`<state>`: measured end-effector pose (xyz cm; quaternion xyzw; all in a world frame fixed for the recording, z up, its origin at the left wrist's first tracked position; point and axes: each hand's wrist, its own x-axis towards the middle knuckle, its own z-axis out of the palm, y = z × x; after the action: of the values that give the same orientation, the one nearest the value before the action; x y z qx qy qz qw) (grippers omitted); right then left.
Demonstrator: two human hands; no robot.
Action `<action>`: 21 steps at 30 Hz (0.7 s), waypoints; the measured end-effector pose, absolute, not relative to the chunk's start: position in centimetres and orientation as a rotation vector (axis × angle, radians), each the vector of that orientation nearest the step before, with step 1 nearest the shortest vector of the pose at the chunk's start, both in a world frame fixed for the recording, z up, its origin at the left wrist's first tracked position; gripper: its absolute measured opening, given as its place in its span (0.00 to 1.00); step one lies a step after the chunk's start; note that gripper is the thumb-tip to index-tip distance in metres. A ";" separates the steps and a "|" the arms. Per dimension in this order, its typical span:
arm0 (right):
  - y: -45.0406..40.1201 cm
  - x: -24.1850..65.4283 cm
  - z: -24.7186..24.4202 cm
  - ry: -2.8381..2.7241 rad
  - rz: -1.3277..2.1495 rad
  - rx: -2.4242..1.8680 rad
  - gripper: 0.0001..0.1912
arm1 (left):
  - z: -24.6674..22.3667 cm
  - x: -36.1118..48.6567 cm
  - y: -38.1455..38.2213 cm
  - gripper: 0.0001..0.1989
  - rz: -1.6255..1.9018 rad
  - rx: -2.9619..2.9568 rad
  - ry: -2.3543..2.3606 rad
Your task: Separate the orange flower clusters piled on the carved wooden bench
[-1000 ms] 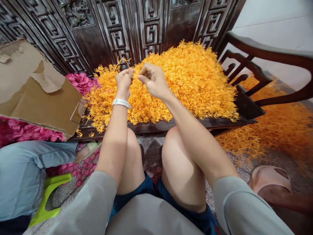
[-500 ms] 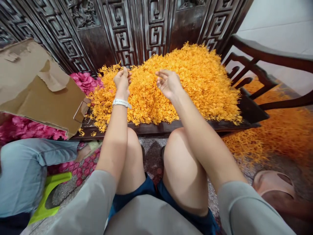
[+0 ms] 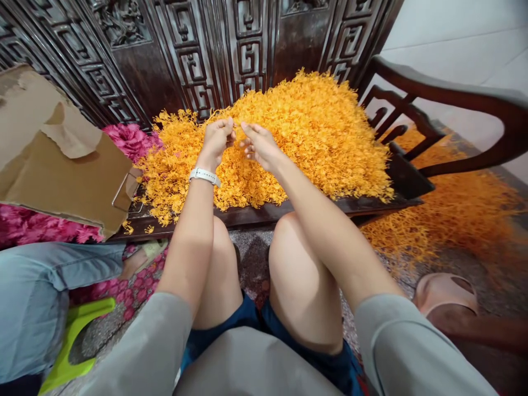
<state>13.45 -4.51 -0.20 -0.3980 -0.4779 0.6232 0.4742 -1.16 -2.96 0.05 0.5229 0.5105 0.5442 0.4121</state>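
Observation:
A big heap of orange artificial flower pieces (image 3: pixel 313 143) covers the dark wooden bench (image 3: pixel 247 215). Above its middle, my left hand (image 3: pixel 218 140), with a white watch band at the wrist, has its fingers pinched together on something too small to make out. Close to its right is my right hand (image 3: pixel 259 144), thumb and forefinger near each other and the other fingers curled. The fingertips of both hands almost meet. Whatever is between the right fingers is too small to tell.
A torn cardboard piece (image 3: pixel 66 165) lies at the left over pink flowers (image 3: pixel 45 225). A person's leg in jeans (image 3: pixel 37 297) is beside a green stool (image 3: pixel 74 341). The bench's armrest (image 3: pixel 454 88) rises at the right, with more orange pieces (image 3: pixel 462 203) on the floor beyond.
My hands have come closer together, the right one moving left toward the left one. Its fingers have drawn in. The whole view has shifted slightly.

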 end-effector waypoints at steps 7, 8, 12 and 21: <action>-4.2 14.4 -0.4 -1.129 1.460 -0.933 0.18 | 0.1 -1.8 -3.2 0.19 1.316 1.309 1.246; -4.4 14.5 -0.2 -1.126 1.497 -0.904 0.17 | 0.1 -1.8 -3.2 0.19 1.321 1.323 1.238; -4.5 14.4 -0.2 -1.100 1.651 -0.786 0.18 | -0.1 -1.3 -3.3 0.20 1.348 1.358 1.263; -3.8 13.7 -1.4 -1.166 1.719 -0.786 0.05 | 1.2 -0.4 -5.7 0.19 1.338 1.317 1.411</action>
<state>13.72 -3.77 -1.41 -0.3169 -0.4705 0.6934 0.4443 -0.41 -5.70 1.16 0.5172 0.5542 0.5255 0.3862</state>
